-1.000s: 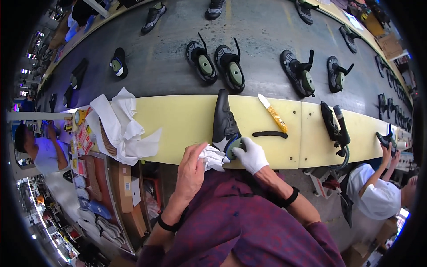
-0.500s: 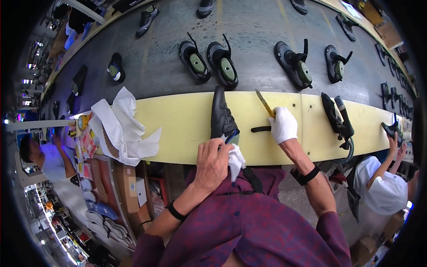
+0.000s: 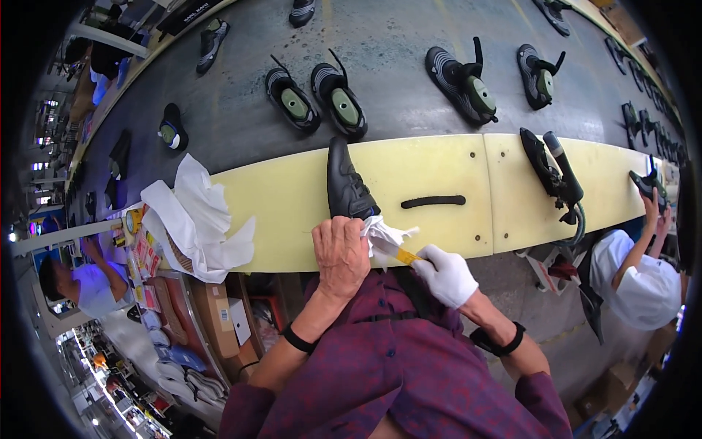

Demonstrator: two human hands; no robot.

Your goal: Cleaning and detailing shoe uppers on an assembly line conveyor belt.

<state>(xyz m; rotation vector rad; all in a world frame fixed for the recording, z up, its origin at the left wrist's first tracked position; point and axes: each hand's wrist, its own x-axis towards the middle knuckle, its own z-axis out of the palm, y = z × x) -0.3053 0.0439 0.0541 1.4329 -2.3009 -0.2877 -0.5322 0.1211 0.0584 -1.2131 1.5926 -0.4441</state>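
Observation:
A black shoe (image 3: 346, 183) lies on the pale yellow bench top (image 3: 285, 197), toe pointing away from me. My bare left hand (image 3: 341, 252) is closed over its heel end. Crumpled white material (image 3: 386, 233), cloth or paper, sticks out beside those fingers at the shoe's opening. My white-gloved right hand (image 3: 447, 276) grips a yellow-handled knife (image 3: 406, 256), its front end against the white material; the blade is hidden. To the right of the shoe lies a loose black strip (image 3: 433, 201).
Beyond the bench runs a dark conveyor belt (image 3: 241, 110) carrying several black shoes with green insoles. White sheets (image 3: 191, 212) are heaped at the left. A black hand tool with a hose (image 3: 559, 172) lies at the right. A co-worker in white (image 3: 635, 282) handles a shoe farther right.
My right hand has brought the knife from over the bench down to the white material at the shoe's heel, uncovering the black strip. The whole view has shifted slightly.

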